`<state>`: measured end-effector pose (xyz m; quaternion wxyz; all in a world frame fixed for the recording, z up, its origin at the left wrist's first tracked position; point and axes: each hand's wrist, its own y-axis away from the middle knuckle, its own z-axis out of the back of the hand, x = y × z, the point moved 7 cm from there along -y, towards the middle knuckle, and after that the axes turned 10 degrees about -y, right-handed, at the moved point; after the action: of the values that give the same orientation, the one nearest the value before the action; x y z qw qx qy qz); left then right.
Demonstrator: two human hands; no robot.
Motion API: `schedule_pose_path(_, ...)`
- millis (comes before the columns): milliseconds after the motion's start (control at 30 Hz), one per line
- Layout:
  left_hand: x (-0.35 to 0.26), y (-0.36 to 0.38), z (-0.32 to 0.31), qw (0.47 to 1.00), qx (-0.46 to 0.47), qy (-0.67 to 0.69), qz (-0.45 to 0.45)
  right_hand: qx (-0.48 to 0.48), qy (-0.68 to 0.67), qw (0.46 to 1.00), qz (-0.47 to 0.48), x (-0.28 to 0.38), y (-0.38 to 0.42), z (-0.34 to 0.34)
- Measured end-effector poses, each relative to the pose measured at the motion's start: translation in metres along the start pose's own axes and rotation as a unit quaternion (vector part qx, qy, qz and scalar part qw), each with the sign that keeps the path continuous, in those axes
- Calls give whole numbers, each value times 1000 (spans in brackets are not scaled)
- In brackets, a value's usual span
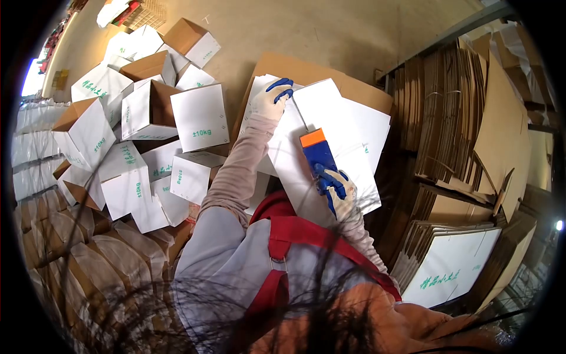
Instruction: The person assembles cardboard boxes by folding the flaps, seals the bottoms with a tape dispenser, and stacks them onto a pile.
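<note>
Both hands wear cream gloves with blue-coated fingers. My left hand (273,99) is at the far left part of a white carton (295,159) lying flat in front of me, its fingers curled over the cardboard edge. In my right hand (337,192) is a blue block-shaped tool with an orange end (316,150), gripped near its lower end and lying over the white cardboard. What kind of tool it is I cannot make out. The carton rests on other flat white sheets (359,127), with a brown cardboard sheet (362,94) beneath them.
White open boxes (200,115) marked ±10kg are heaped on the left. Bundles of flat brown cardboard (439,100) stand on the right, with flat white cartons (454,265) below. Plastic-wrapped stacks (41,147) line the far left. A wicker basket (147,15) sits on the floor.
</note>
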<state>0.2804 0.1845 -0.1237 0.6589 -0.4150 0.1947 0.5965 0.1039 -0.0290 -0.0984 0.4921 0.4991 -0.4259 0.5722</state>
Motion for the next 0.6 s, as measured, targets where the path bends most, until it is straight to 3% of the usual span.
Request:
schedule_pose_path(67,5,2,-1,1000,0,21,17,0,13,1000,-15,-3,-1,1)
schedule_pose_path(267,24,-10,-14,985,66,-118,104,-16,-6,999,-39,-7,-11,-2)
schedule_pose_path(433,27,4,-8,987,27,-132,91,1,-6,999,-50,-2,-13,-1)
schedule_pose_path(533,21,0,-5,963,59,-231,127,-1,-25,998,-61,-7,-13,-1)
schedule_pose_path(600,33,-8,-9,918,159,-301,203,-1,-39,997,-63,-8,-13,-2)
